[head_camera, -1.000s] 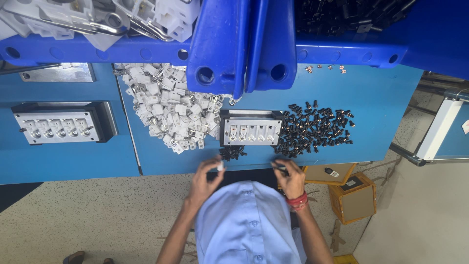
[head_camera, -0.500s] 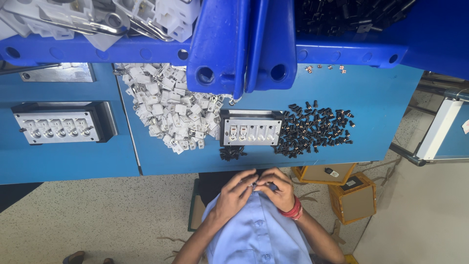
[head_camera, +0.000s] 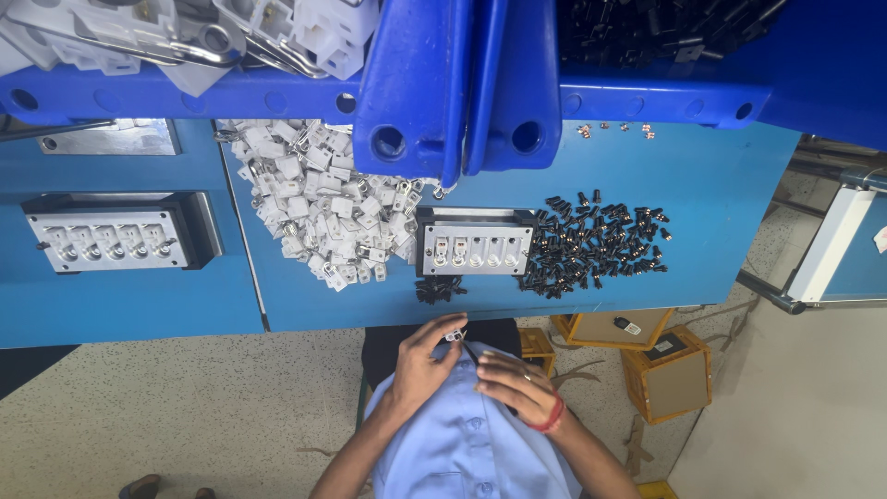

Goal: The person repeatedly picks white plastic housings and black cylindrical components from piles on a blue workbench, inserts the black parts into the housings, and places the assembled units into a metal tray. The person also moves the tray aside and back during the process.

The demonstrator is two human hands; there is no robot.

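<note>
Near the chest, the left hand [head_camera: 420, 368] pinched a small white part [head_camera: 454, 335] in its fingertips; the right hand [head_camera: 514, 386] gripped a thin dark piece [head_camera: 470, 352] just beside it. Two yellow-brown cartons [head_camera: 670, 370] sat on the floor below the blue bench [head_camera: 721, 203]. Farther on lay a grey fixture block [head_camera: 476, 248] between a white-parts heap [head_camera: 323, 208] and a black-parts heap [head_camera: 596, 245].

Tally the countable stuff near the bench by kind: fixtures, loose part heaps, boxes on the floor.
Metal fixtures with sockets: 2, middle fixture and left fixture
Loose part heaps: 2, white heap and black heap
Cardboard boxes on the floor: 2, one, another
Total: 6
</note>
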